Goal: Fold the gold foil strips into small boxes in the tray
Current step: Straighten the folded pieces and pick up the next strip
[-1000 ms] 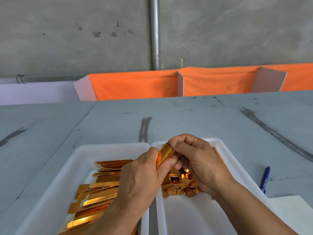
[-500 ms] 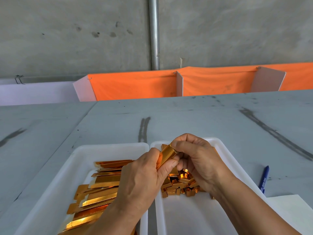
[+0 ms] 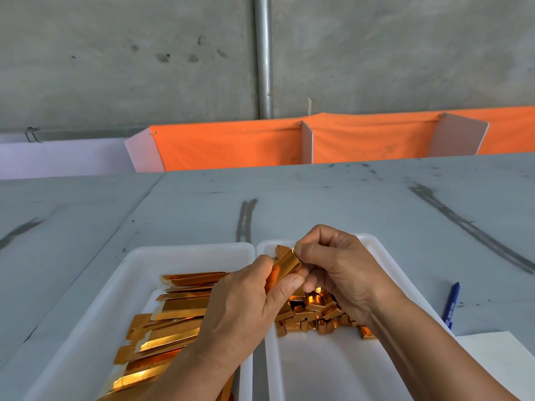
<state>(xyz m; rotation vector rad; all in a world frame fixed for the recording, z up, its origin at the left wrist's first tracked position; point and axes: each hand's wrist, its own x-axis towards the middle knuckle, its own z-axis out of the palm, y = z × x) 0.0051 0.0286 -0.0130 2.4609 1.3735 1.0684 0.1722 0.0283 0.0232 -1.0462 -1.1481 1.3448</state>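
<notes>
Together, left hand [image 3: 243, 308], right hand [image 3: 341, 264] pinching creased shiny foil strip [image 3: 285, 266]

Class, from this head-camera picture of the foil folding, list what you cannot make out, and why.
Head view: the fold in the gold strip, covered by the right hand and left hand pinching it.
Head view: the number of flat strips; the left hand hides some, the bottom edge cuts others.
Head view: the folded boxes, partly behind the right hand.
Head view: the print on the blue pen, too small.
</notes>
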